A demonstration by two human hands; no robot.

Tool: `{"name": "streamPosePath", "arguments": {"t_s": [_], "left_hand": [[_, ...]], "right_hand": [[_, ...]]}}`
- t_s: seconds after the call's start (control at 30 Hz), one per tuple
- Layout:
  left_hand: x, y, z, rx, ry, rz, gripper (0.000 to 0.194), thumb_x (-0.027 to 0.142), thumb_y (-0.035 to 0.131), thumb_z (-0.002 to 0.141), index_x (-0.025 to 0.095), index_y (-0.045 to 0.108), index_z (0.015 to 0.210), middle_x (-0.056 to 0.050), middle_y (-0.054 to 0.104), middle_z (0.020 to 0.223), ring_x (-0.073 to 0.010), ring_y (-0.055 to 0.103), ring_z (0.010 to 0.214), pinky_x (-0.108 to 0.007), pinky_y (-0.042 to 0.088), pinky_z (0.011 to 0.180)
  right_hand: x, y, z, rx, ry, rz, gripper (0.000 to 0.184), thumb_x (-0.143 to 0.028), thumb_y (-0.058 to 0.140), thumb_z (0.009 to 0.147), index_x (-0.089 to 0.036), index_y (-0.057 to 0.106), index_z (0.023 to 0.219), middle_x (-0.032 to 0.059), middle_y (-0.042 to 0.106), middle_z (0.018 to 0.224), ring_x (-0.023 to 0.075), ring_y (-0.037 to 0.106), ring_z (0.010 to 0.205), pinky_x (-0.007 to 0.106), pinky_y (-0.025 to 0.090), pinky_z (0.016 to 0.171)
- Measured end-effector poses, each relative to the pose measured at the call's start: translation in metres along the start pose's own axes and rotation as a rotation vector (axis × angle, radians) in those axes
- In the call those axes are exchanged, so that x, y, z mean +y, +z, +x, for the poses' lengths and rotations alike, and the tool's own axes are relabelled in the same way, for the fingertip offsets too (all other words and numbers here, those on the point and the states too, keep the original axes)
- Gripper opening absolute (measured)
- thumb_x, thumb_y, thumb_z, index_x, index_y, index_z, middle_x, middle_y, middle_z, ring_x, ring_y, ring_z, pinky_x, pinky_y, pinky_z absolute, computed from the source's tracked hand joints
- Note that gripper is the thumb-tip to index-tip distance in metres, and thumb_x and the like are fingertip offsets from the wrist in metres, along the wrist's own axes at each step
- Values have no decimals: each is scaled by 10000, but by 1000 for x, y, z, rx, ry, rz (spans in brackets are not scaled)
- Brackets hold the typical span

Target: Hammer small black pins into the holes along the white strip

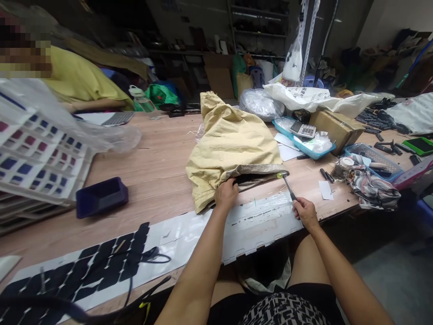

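Observation:
A yellow-beige cloth item (237, 135) lies bunched on the table, its dark opening and grey lining facing me. My left hand (226, 194) is closed on the lower edge of that opening; some fingertips are hidden in the dark fold. In my right hand (306, 213) is a small hammer (288, 184), held by its dark grip. The hammer's head, with a yellow-green end, rests by the right corner of the opening. Beneath both hands runs a long white board (260, 221) along the table's front edge.
Black panel pieces (111, 257) and a dark cable (131, 280) lie front left. A purple tray (101, 197) stands beside a plastic-covered stack (37, 153). On the right are a blue basket with a calculator (303, 129), a cardboard box (338, 126) and patterned cloth (368, 185). Another person's yellow sleeve (84, 76) shows back left.

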State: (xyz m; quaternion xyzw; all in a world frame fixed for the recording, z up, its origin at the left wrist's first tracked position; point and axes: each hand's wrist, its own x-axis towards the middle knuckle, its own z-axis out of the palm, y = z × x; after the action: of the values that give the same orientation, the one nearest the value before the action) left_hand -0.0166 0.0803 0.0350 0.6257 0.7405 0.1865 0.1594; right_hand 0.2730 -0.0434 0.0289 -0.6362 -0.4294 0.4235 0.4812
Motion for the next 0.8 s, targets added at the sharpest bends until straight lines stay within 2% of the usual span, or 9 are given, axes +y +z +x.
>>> {"name": "streamPosePath", "arguments": {"t_s": [0.13, 0.33, 0.47, 0.6, 0.7, 0.8], "left_hand": [[0, 1, 15, -70, -47, 118, 405, 284, 563, 856, 232, 661, 1245, -164, 684, 1192, -359, 633, 1091, -445, 495, 863], [0, 2, 5, -34, 53, 201, 382, 348, 508, 920, 191, 616, 1251, -184, 702, 1048, -350, 657, 993, -426, 486, 818], [-3, 2, -24, 77, 250, 44, 302, 369, 508, 941, 228, 596, 1193, -105, 697, 1083, -282, 642, 977, -364, 472, 810], [-6, 18, -67, -2, 511, -108, 158, 343, 591, 903, 243, 628, 1019, -43, 695, 1013, -233, 610, 934, -330, 463, 796], [-8, 34, -90, -33, 540, -188, 124, 309, 616, 883, 239, 641, 983, -39, 679, 982, -228, 595, 934, -351, 455, 841], [-13, 41, -96, -22, 491, -284, 160, 300, 647, 854, 230, 656, 998, -46, 656, 980, -230, 590, 947, -371, 456, 872]], "right_hand": [[1, 0, -1, 6, 7, 8, 362, -467, 619, 757, -140, 680, 899, -28, 571, 600, 81, 475, 422, 192, 376, 374], [-4, 0, -3, -2, 15, 7, 321, -455, 610, 763, -150, 667, 843, -28, 565, 595, 82, 470, 423, 194, 374, 373], [-5, 0, -4, 0, 13, 5, 317, -458, 611, 759, -158, 671, 842, -28, 572, 598, 86, 476, 430, 197, 383, 382], [-4, 0, -3, 1, 14, -4, 326, -462, 613, 755, -159, 679, 855, -28, 576, 601, 86, 473, 428, 199, 390, 382], [-3, -1, -2, 3, 7, -19, 326, -456, 614, 754, -155, 680, 858, -25, 579, 605, 87, 481, 430, 197, 397, 385], [-3, -1, -2, 6, -11, -36, 343, -460, 607, 764, -148, 685, 883, -22, 578, 604, 88, 483, 430, 195, 396, 384]]}}
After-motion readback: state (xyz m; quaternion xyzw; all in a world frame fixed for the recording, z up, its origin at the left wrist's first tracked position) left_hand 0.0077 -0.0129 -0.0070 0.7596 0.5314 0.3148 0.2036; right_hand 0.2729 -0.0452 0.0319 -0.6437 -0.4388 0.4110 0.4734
